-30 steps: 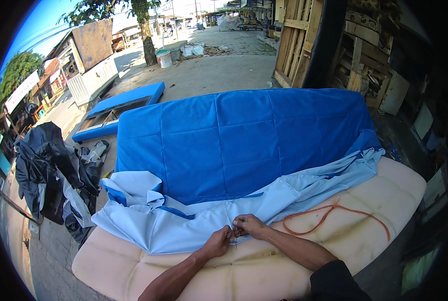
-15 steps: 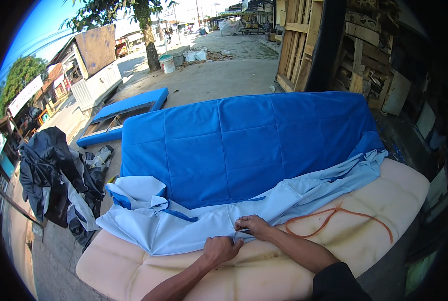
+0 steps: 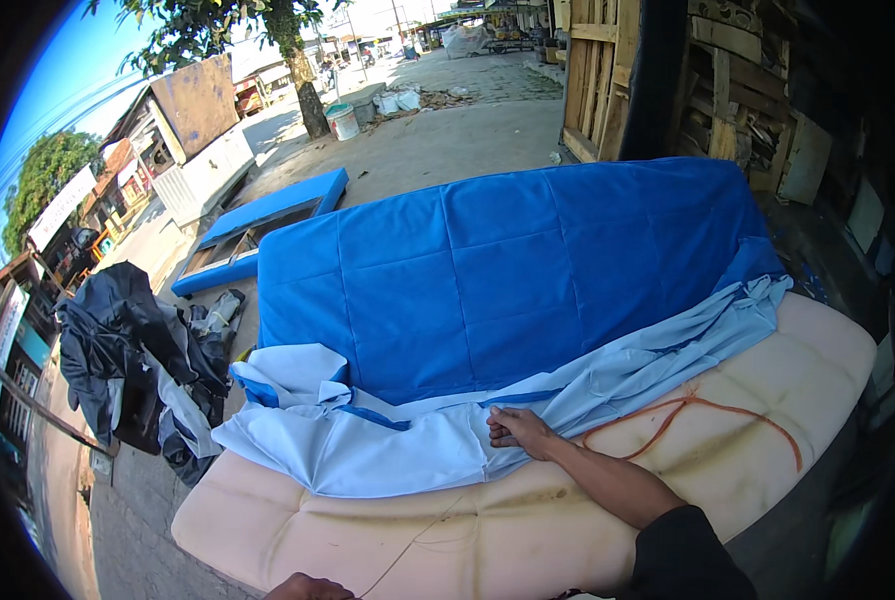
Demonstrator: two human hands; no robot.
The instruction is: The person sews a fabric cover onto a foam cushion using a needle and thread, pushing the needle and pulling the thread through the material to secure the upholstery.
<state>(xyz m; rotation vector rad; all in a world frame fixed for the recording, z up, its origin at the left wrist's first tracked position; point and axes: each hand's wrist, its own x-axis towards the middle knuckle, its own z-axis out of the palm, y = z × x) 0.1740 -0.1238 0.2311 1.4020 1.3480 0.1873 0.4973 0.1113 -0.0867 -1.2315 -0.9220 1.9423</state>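
Note:
A blue cover (image 3: 407,290) with stitched squares stands over the seat-like form, and its pale underside (image 3: 387,455) is folded toward me over a stained cream foam pad (image 3: 577,535). My right hand (image 3: 519,432) is closed at a seam of this pale fabric, its fingertips pinching there. At the lower edge, my left hand (image 3: 310,588) is partly cut off by the picture and closed. A thin thread (image 3: 407,548) runs from it over the foam toward the pale fabric. An orange cord (image 3: 712,403) lies loosely looped on the foam, right of my right hand.
Crumpled black and grey sheeting (image 3: 132,350) lies on the ground at left. Behind it rests a blue-edged frame (image 3: 257,235). A bucket (image 3: 342,122) stands by a tree trunk (image 3: 305,90). Wooden pallets (image 3: 594,80) and stacked scrap wood (image 3: 732,100) line the right side.
My left hand has left the seam and moved down toward me to the lower edge, with the thread now stretched from it. My right hand stays at the seam. The view has shifted slightly.

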